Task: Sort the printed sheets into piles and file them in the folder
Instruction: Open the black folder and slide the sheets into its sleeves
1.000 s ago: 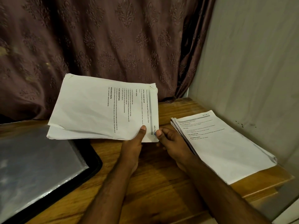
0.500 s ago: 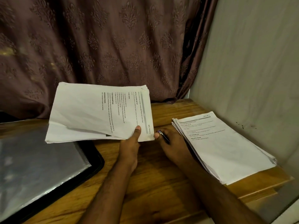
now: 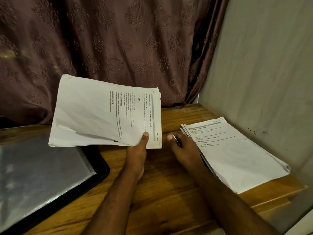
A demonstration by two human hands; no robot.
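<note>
Head view, curtain (image 3: 105,39), folder (image 3: 42,175), wall (image 3: 262,65)

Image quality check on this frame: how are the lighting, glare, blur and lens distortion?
Head view: dim, warm light; the curtain is dark and smeared at far left. Soft glare on the folder sleeve hides what lies under it. Headings on the held sheets read; small print on the pile is too soft. Wide-angle bending shows at the wall edge. The left hand is sharp.
</note>
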